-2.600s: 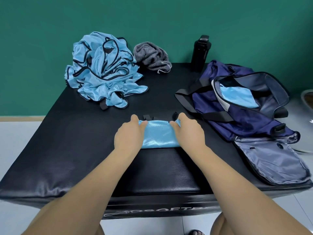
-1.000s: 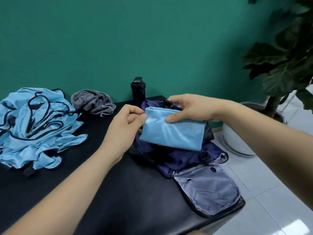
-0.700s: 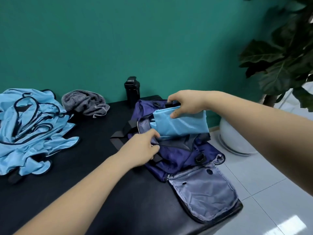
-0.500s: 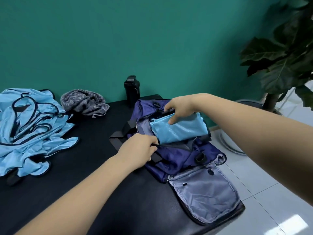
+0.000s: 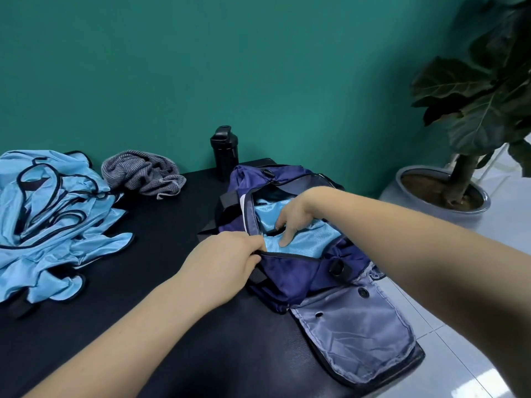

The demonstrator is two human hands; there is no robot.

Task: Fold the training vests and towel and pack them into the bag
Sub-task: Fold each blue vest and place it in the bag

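The bag (image 5: 290,271) is big, soft and floppy. I think its mouth would flop shut if nobody held it. The left hand (image 5: 227,262) pinches the near rim of that mouth, with its fingers curled tight on the cloth, and holds it wide.

Well off to the left of that hand lies the pile of vests (image 5: 51,219). They are blue, thin and shiny. They look very light and slippery, and their black edges are all tangled. It is likely best to lift one by its shoulder straps and shake it loose.

The towel (image 5: 143,176) sits past the left hand and a bit to its left. It is grey, thick and soft. It should not slide, so any corner will do.

The folded vest (image 5: 304,242) is inside the bag, right under the right hand (image 5: 293,216). That hand holds it with bent fingers and thumb. The vest may spring open when let go, so it needs pressing flat.
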